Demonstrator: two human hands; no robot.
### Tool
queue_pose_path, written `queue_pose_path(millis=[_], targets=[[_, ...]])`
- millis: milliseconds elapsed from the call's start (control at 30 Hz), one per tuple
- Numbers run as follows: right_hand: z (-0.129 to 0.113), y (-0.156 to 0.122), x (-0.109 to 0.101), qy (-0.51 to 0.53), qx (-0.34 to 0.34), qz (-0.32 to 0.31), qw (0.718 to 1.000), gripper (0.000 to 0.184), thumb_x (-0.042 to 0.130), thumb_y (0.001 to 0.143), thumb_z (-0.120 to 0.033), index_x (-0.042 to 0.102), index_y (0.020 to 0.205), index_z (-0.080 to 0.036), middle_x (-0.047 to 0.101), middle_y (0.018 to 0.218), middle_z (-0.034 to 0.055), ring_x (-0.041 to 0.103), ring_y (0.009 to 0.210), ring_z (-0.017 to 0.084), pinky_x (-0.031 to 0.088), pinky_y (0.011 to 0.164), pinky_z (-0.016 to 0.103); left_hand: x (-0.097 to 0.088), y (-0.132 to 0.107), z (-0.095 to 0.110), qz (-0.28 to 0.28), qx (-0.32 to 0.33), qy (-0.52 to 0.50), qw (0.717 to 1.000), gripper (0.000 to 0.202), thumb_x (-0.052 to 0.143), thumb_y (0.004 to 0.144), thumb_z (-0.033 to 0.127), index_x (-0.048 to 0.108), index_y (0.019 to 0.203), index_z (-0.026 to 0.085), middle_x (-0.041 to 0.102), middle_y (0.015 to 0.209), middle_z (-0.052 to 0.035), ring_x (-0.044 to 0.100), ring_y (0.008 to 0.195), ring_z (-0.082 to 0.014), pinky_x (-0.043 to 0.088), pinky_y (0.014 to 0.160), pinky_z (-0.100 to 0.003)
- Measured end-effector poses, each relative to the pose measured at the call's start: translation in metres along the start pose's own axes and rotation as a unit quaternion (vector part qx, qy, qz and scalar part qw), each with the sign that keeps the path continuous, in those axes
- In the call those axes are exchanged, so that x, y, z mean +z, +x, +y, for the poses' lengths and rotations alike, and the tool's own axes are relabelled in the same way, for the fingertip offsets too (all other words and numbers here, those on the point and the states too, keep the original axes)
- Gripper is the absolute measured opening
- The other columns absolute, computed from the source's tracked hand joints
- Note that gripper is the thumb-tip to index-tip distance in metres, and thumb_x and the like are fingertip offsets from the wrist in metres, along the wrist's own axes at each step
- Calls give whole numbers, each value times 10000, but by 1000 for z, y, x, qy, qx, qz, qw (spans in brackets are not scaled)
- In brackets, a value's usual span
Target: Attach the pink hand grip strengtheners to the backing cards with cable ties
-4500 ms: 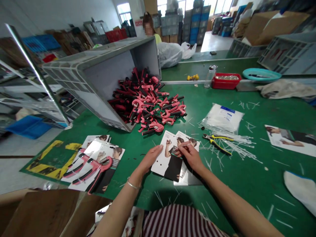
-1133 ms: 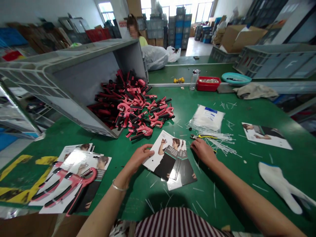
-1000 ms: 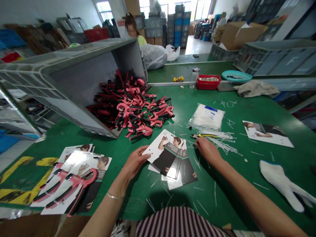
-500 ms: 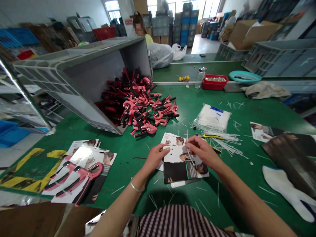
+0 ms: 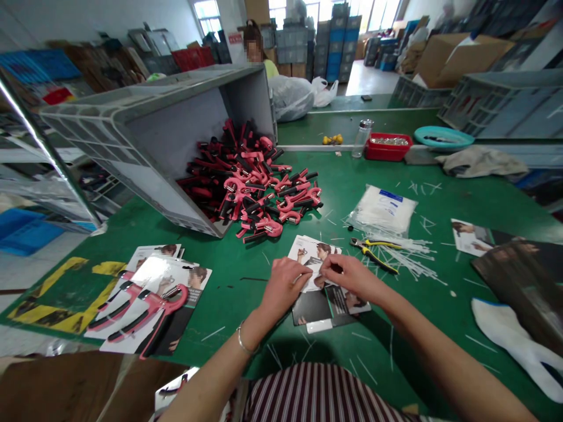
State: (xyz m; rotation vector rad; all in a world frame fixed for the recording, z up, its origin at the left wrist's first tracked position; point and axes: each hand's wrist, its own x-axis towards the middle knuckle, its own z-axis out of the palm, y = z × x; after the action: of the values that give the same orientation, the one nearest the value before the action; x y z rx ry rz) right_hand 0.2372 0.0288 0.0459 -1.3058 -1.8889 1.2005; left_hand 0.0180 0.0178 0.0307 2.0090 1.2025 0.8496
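My left hand is closed on the left edge of a printed backing card that lies on a small stack of cards near the table's front. My right hand pinches at the top middle of the same card; a thin white cable tie was in those fingers a moment ago, and what they hold now is hidden. A heap of pink and black hand grippers spills from a tipped grey crate behind the cards.
Finished cards with grippers lie at the left. Yellow-handled cutters, loose white cable ties and a bag of ties sit right of my hands. A white glove lies far right. A person stands beyond the crate.
My right hand went to the loose ties, came back with one, and both hands lifted a card and then pressed it down on the stack.
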Motion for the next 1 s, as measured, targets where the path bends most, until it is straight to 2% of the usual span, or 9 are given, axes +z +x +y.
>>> queue_pose_path(millis=[100,167,233,300,400,533,767,900,1000], targets=[[4,0,7,287,39,10,957,310,538,920,-440,682,1023,-185,660,798,24,594,653,137,512,621,282,4,-5,0,47,-73,-74,993,190,623,874,361,735,856,209,703,836,-58,574,823,-217,401,822,-336],[8,-1,18,394,63,21,917,344,605,883,-463,658,1077,-184,677,858,36,613,644,133,541,626,299,10,-8,0,61,-129,-130,981,209,617,871,371,717,861,187,698,818,-46,585,768,-199,422,747,-302],[11,-3,32,396,76,13,915,314,691,829,-438,656,998,-177,677,802,21,618,605,129,544,609,291,17,-11,0,52,-149,-152,976,219,614,869,376,708,854,179,697,807,-39,594,749,-190,427,721,-283],[13,-6,44,344,70,25,936,275,711,814,-434,645,896,-180,648,696,-12,602,562,125,529,580,274,21,-14,0,33,-135,-139,980,219,607,872,374,707,840,183,698,819,-37,602,766,-190,429,733,-278],[23,-7,53,292,47,97,950,264,716,805,-438,635,820,-188,630,653,-25,597,577,127,523,596,269,19,-18,-9,34,-117,-94,988,222,567,895,366,715,909,201,707,924,-57,617,879,-215,435,820,-302],[48,-4,55,362,63,177,913,309,714,799,-469,610,825,-179,669,720,1,641,616,135,548,637,285,10,-21,-35,101,-185,-45,976,285,573,873,382,709,1021,181,690,1040,-117,608,991,-275,420,933,-383],[64,-5,64,426,28,239,872,288,674,842,-465,556,905,-210,702,831,18,642,635,129,581,611,294,9,-7,-48,84,-254,-103,958,360,750,703,380,740,984,157,716,1044,-135,642,983,-299,456,930,-390],[65,-6,64,442,22,257,859,277,665,851,-452,552,934,-214,704,826,15,639,644,129,583,623,297,15,-4,-41,41,-343,-277,897,471,812,656,350,700,1063,143,739,952,-109,680,801,-229,518,728,-317],[64,-8,62,434,29,261,862,272,687,838,-430,565,932,-207,706,853,24,644,680,133,583,664,303,26,-10,-33,64,-348,-413,839,526,821,659,327,656,1121,137,739,997,-102,682,755,-179,516,671,-271]])
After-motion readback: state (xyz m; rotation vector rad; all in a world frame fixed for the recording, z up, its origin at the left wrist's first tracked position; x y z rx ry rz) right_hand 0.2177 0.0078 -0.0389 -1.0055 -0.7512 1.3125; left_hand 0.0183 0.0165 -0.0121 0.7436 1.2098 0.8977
